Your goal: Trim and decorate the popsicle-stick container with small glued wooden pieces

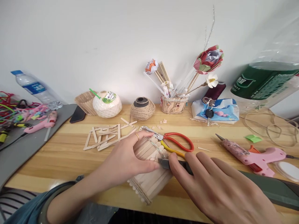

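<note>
My left hand grips a small box-like piece made of popsicle sticks, thumb on its near side and index finger along its top. The piece is tilted near the table's front edge. In my right hand is a dark-handled knife, its tip end against the piece beside my left thumb. Most of the knife's handle is hidden under my fingers. Just behind the piece lie scissors with a red and a yellow handle, partly covered by it.
Loose sticks lie left of the scissors. Behind stand a coconut, a twine spool and a stick pot with paper flowers. A pink glue gun rests right, another left.
</note>
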The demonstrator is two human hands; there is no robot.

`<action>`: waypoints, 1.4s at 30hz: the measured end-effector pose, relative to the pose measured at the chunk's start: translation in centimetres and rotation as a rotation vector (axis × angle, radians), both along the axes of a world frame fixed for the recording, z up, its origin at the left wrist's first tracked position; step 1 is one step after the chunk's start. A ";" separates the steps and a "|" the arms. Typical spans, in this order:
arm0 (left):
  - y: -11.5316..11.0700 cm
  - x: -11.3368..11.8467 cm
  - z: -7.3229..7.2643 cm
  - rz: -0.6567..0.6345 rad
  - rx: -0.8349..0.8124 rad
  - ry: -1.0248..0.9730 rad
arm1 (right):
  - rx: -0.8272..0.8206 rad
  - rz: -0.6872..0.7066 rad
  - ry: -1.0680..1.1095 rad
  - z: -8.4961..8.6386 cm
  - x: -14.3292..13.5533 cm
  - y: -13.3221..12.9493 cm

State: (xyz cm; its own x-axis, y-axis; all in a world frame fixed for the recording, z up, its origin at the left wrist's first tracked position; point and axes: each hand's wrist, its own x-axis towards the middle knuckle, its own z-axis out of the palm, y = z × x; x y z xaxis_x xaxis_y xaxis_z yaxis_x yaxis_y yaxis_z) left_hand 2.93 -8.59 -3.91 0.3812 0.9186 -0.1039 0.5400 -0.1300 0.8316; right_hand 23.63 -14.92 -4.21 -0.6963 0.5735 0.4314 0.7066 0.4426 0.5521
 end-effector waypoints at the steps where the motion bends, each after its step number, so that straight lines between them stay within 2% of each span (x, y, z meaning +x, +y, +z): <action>1: 0.0 -0.1 0.0 -0.002 -0.023 -0.028 | 0.012 -0.002 0.010 -0.1 0.0 0.0; 5: 0.1 -0.2 0.1 -0.006 -0.092 -0.108 | 0.037 0.008 0.016 -0.4 -0.1 0.0; 12: -0.1 0.1 0.3 -0.003 -0.114 -0.183 | 0.088 0.002 -0.004 -0.6 -0.1 -0.3; 17: -0.1 0.0 0.1 0.010 -0.104 -0.165 | 0.129 0.003 -0.005 -0.8 -0.1 -0.3; 23: -0.2 -0.5 0.1 0.026 -0.105 -0.127 | 0.088 0.074 -0.022 -0.1 0.0 -0.2; 25: -0.1 -0.6 0.2 0.009 -0.122 -0.158 | 0.009 0.063 0.084 0.0 0.1 0.2; 29: -0.1 -0.9 0.6 -0.034 -0.169 -0.203 | -0.387 0.050 0.518 -0.3 0.5 1.1; 31: -0.1 -1.0 0.8 -0.028 -0.157 -0.192 | -0.509 0.042 0.670 -0.3 0.7 1.3; 39: -0.4 -0.8 0.9 -0.023 -0.074 -0.136 | -0.866 0.037 1.087 1.1 -1.1 1.3; 41: -0.5 -0.7 0.8 -0.023 -0.048 -0.132 | -0.869 0.063 1.099 0.6 -1.7 1.3; 42: -0.5 -0.7 0.8 -0.024 -0.038 -0.124 | -0.820 0.094 1.083 0.2 -1.9 1.3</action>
